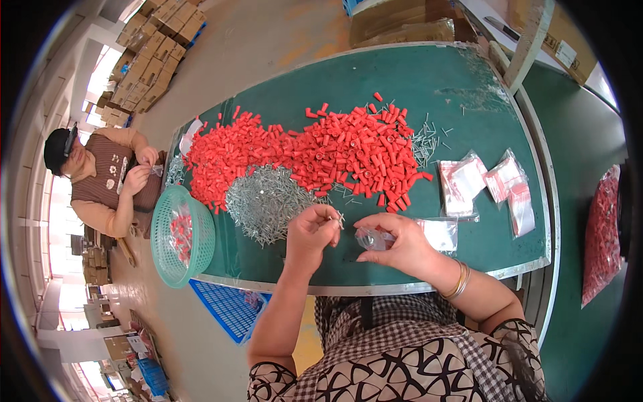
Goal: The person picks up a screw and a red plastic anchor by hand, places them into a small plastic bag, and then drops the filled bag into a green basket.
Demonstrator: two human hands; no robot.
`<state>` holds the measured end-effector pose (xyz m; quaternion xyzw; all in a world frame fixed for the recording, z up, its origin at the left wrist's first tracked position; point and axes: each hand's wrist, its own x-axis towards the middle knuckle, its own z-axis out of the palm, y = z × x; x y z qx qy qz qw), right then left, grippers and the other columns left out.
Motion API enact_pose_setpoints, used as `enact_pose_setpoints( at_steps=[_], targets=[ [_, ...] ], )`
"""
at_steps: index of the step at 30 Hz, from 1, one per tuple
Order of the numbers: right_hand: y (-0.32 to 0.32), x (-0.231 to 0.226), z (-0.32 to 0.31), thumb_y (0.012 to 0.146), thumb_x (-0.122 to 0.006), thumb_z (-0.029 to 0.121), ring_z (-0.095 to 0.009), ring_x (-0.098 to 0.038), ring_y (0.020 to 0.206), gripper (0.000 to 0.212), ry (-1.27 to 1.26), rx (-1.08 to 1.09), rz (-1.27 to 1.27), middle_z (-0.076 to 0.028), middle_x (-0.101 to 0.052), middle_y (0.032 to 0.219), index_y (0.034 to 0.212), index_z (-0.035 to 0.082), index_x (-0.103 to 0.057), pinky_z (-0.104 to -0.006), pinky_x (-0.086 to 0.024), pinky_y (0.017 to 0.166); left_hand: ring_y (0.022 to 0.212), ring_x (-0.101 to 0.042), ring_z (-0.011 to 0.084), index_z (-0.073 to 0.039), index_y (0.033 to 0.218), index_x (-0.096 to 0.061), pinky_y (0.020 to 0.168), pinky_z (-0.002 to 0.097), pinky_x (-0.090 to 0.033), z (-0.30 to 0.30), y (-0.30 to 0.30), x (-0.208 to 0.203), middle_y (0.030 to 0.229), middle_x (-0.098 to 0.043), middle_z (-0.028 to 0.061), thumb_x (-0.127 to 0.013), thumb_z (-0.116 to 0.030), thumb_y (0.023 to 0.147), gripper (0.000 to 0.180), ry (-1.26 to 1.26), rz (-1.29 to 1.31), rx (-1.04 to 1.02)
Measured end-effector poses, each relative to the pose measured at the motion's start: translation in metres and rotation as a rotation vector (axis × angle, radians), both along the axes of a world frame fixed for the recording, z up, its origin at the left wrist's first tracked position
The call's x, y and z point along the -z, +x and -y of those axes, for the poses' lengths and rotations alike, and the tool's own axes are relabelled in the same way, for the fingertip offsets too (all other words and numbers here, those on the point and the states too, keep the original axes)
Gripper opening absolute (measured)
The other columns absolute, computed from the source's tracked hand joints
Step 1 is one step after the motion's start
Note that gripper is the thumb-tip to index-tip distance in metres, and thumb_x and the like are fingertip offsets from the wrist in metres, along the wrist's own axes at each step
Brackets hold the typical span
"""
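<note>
My left hand (312,233) is closed in a pinch near the table's front edge, with a few small metal screws (341,220) showing at its fingertips. Facing it, my right hand (406,248) grips a small clear plastic bag (372,238), whose mouth points toward the left hand. The bag's contents are hard to make out. Just left of my left hand lies a heap of silvery screws (264,204). Behind both hands spreads a large pile of small red tapered plastic pieces (355,147).
Flat zip bags (462,181) lie to the right on the green table (402,74), with one more beside my right wrist. A mint-green basket (161,234) sits at the left edge, a blue crate (224,311) below. Across the left end, another person (110,167) handles a small bag.
</note>
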<state>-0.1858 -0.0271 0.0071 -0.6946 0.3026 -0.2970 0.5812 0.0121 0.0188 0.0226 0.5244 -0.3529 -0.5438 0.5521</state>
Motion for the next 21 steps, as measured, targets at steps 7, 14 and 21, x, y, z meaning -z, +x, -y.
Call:
enact_pose_setpoints(
  at_steps=[7,14,21],
  targets=[
    [0.001,-0.009,0.001,0.067,-0.082,0.02,-0.021,-0.064,0.091,0.049,0.101,-0.007,-0.044,-0.008,-0.066,0.099,0.111,0.007,-0.063,-0.0314,-0.05,0.078,0.058,-0.053,0.0082,-0.001,0.09,-0.059,0.052,0.0214,-0.042,-0.016,-0.004,-0.001,0.078,-0.059,0.0041,-0.056,0.003,0.082,0.009,0.026,-0.073,0.095],
    [0.001,0.0,0.001,0.068,-0.082,0.008,-0.012,-0.063,0.093,0.049,0.046,-0.006,-0.007,-0.005,-0.066,0.101,0.113,0.007,-0.062,-0.0257,-0.053,0.075,0.053,-0.049,0.0119,-0.004,0.084,-0.057,0.048,0.0249,-0.036,-0.011,0.019,0.013,0.072,-0.056,0.0052,-0.055,-0.004,0.082,0.003,0.084,-0.307,0.006],
    [0.001,-0.003,0.001,0.067,-0.081,0.019,-0.024,-0.064,0.092,0.049,-0.005,0.007,-0.058,-0.01,-0.066,0.101,0.111,0.007,-0.063,-0.0327,-0.051,0.079,0.052,-0.05,0.011,-0.002,0.085,-0.058,0.046,0.0243,-0.037,-0.015,-0.002,-0.006,0.073,-0.058,0.0053,-0.055,0.001,0.081,0.006,0.126,-0.289,0.153]
  ],
)
